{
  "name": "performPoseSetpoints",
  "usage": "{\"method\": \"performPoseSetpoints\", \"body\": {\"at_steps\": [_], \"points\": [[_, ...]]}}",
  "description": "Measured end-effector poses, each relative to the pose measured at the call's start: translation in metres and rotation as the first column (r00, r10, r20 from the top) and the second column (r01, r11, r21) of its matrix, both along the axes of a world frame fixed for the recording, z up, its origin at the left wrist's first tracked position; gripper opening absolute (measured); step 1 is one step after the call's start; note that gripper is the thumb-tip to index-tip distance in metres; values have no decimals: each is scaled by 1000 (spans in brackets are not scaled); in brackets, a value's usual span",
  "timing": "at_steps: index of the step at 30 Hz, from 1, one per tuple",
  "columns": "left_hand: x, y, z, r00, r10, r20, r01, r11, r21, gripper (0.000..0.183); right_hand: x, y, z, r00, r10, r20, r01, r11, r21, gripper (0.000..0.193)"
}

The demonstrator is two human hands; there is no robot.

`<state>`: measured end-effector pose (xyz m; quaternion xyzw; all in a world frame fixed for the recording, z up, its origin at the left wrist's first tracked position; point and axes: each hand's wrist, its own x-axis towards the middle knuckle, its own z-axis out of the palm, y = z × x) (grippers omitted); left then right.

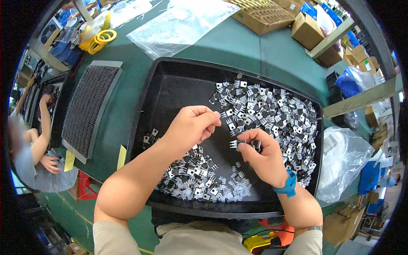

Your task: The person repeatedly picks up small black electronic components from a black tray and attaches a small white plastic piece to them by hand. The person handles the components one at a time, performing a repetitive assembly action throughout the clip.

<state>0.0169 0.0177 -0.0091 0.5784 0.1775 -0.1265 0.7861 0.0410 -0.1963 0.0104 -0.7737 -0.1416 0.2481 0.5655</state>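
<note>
Above the middle of a black tray (170, 89), my left hand (193, 125) is closed in a pinch; anything between its fingertips is too small to make out. Thumb and forefinger of my right hand (265, 157) grip a black transistor (241, 144) by its body, its silvery legs pointing left. Another dark part shows against the curled fingers of that hand. Loose transistors with metal tabs (276, 119) fill the tray's right side. Nearer to me lies a second heap of transistors (191, 172), partly behind my left forearm, beside small whitish translucent pieces (240, 187).
Left of the tray lies a panel with dense rows of dark parts (91, 102). Plastic bags (182, 27) and a partitioned cardboard box (263, 17) sit at the back, with yellow tape rolls (104, 37) at back left. A co-worker (40, 157) reaches into another tray at far left.
</note>
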Motion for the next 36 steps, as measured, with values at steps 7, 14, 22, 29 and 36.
{"method": "performPoseSetpoints", "body": {"at_steps": [7, 14, 22, 29, 36], "points": [[5, 24, 9, 963, 243, 119, -233, 968, -88, 20, 21, 24, 6, 827, 178, 534, -41, 965, -258, 12], [6, 30, 8, 950, 260, 174, -242, 963, -118, 19, 73, 66, -2, 449, 431, 782, 129, 835, -535, 36], [11, 37, 7, 925, 338, 173, -308, 935, -178, 14, 34, 56, 39, 533, 361, 765, 51, 889, -454, 31], [11, 33, 4, 930, 279, 238, -225, 947, -230, 26, -100, 56, 104, -21, 561, 827, -602, 654, -459, 23], [7, 38, 5, 921, 281, 268, -219, 946, -239, 29, -105, 49, 112, 306, 133, 943, -490, 871, 36, 19]]}}
